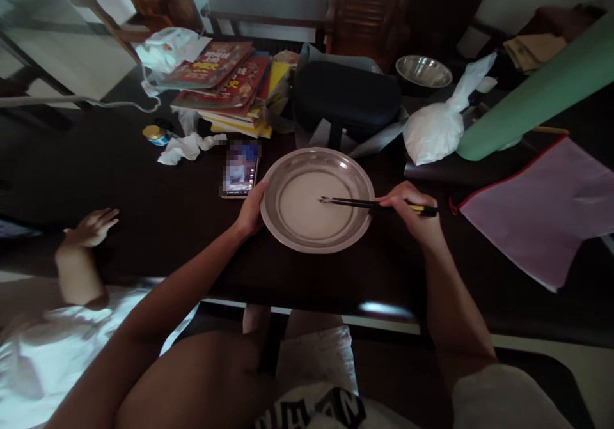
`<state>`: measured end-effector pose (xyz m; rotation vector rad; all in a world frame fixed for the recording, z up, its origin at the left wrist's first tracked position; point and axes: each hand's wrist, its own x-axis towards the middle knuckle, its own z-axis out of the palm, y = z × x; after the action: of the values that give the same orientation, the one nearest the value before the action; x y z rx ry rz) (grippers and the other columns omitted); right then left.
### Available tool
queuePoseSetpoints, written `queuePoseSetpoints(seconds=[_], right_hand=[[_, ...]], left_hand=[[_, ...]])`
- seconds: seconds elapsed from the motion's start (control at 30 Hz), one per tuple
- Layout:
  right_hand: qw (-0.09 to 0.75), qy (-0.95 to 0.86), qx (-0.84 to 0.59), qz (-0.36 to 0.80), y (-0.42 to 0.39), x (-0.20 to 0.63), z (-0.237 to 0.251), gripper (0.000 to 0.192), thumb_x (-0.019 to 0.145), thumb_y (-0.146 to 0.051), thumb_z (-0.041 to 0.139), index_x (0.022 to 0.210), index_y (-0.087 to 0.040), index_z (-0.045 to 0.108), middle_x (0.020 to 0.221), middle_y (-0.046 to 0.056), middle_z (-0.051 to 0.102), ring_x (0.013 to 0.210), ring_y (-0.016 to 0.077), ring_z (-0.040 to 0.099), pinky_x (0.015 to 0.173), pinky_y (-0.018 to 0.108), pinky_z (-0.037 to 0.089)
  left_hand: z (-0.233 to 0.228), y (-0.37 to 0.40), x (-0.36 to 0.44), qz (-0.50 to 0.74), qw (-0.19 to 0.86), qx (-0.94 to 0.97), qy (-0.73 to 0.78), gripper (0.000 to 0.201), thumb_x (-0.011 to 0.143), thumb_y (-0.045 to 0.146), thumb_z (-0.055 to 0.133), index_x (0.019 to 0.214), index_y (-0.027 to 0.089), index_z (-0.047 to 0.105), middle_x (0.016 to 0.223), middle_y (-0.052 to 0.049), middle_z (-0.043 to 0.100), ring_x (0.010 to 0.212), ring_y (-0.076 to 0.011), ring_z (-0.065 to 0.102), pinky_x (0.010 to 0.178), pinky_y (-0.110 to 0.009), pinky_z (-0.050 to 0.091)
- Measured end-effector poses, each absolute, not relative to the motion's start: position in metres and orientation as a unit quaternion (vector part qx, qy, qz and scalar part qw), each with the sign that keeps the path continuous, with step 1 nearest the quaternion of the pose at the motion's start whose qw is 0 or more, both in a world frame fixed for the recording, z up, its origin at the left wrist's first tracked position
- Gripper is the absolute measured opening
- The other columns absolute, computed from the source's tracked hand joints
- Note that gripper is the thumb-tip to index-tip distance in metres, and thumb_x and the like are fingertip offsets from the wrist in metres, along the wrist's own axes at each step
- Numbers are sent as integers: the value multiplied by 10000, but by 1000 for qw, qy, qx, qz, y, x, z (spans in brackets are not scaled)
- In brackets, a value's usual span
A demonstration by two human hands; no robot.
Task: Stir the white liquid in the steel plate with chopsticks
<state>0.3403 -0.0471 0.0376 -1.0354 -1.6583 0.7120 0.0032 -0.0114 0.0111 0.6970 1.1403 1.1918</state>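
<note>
A wide metal bowl [367,221] stands on the dark table in front of me, with a pale, whitish content [307,215] covering its bottom. At the bowl's left side, my left hand [252,208] grips the rim, its thumb near the edge and the other fingers partly hidden. My right hand [413,208] is closed round a pair of dark chopsticks [352,202] just right of the bowl. They reach over the rim, and their tips are at the middle of the whitish content. Whether the tips touch the bottom, I cannot tell.
A phone [242,170] lies left of the bowl. Behind are stacked books [225,87], a black case [345,96], a tied bag of white powder [436,128] and another metal bowl [425,71]. A green roll [537,96] and purple cloth bag [542,205] lie right. Another person's hand [96,227] rests left.
</note>
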Motion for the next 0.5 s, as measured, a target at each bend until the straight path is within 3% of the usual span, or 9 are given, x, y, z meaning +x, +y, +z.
queuePoseSetpoints(seconds=[0.1,0.27,0.4,0.5], right_hand=[[511,-673,-424,325,-48,341,38,287,1007,-364,675,779,-323,843,776,11,786,771,196,705,728,376,579],[459,-730,-412,294,-47,337,39,130,944,-326,758,859,-328,856,898,13,862,854,219,726,819,413,577],[507,-673,-445,304,-48,340,40,293,1001,-382,674,769,-306,836,773,24,791,775,210,719,743,398,576],[473,-701,-422,327,-48,337,41,265,990,-407,694,784,-319,836,800,20,817,796,220,730,762,411,588]], left_hand=[[10,-12,2,518,622,312,498,252,964,339,627,1034,152,783,962,-103,814,1047,-313,782,935,-403,656],[8,-12,0,514,621,332,489,302,950,390,670,1105,154,777,975,-98,820,1063,-318,778,952,-406,652],[7,-12,0,521,620,331,485,280,942,387,676,1041,146,779,979,-109,820,1064,-323,778,952,-402,652],[7,-12,1,522,617,332,486,278,938,395,679,1015,145,775,981,-119,816,1078,-327,774,947,-399,654]])
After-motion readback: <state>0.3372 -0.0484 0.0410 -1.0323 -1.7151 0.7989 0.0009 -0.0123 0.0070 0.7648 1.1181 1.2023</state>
